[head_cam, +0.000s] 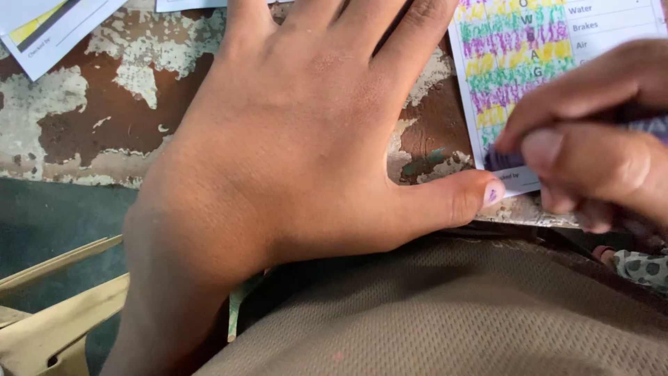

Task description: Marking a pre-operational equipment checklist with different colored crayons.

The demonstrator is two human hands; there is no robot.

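My left hand (292, 139) lies flat and spread on a worn tabletop (90, 118) with peeling white paint over brown. Its thumb reaches right, and the thumbnail, stained purple, touches the lower corner of a white paper sheet (605, 28). That sheet carries a grid coloured in yellow, green and purple stripes. My right hand (598, 139) is at the right edge with fingers pinched on a purple crayon (504, 159), whose tip rests on the bottom of the coloured grid. Most of the crayon is hidden by the fingers.
Another white sheet (49, 28) with a yellow patch lies at the top left corner. A brown ribbed garment (452, 320) fills the bottom of the view. Pale wooden slats (49, 306) show at the lower left, below the table edge.
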